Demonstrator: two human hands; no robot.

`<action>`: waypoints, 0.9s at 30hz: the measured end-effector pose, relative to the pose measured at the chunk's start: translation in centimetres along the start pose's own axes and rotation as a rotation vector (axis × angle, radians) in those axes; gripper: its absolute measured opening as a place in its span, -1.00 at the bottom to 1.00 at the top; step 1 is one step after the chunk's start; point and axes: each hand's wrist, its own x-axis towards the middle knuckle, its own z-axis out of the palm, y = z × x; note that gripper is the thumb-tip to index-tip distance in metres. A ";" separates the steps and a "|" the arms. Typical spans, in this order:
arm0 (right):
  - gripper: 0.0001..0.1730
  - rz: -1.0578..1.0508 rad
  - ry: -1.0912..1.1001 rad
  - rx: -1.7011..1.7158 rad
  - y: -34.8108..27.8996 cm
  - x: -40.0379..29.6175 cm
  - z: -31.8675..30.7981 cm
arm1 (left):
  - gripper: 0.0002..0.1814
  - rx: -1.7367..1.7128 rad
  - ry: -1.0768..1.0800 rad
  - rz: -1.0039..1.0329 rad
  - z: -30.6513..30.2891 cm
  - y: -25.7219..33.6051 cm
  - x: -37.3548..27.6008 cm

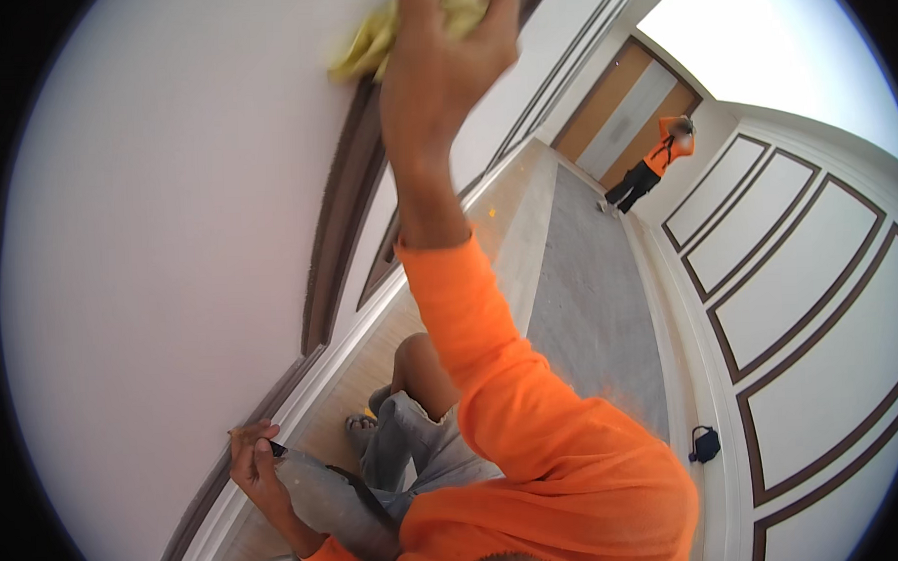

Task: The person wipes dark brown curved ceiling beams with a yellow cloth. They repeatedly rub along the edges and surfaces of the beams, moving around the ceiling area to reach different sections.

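Observation:
My right hand (449,73) is raised at the top, gripping a crumpled yellow cloth (367,46). The cloth rests against the dark brown wall moulding (343,210), close to the pale wall panel (157,216). Low on the left, my left hand (257,465) pinches a small tool with a black end (277,449). The rest of that tool is mostly covered by fingers, so its kind is unclear. This hand is beside the lower strip of dark moulding (225,466), just above the white skirting.
A person in an orange top (667,154) stands by the wooden door (621,104) at the far end. Grey covering (590,275) lies along the floor. A dark bag (705,444) is beside the opposite panelled wall (809,409). My bent legs (417,437) are close to the skirting.

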 end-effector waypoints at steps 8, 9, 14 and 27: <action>-0.81 0.058 -0.058 0.125 -0.6 7.1 1.2 | -0.78 -0.069 0.034 -0.040 -0.1 0.6 -0.2; -0.80 0.094 -0.044 0.120 -0.5 6.7 0.9 | -0.79 -0.084 0.032 -0.047 -0.1 0.7 -0.1; -0.78 0.124 -0.090 -0.061 0.4 -1.0 -1.9 | -0.80 -0.097 0.007 -0.001 -0.1 1.1 0.2; -0.75 -0.306 -0.176 0.036 0.1 11.6 2.4 | -0.75 -0.069 0.030 -0.091 -0.3 1.3 -0.5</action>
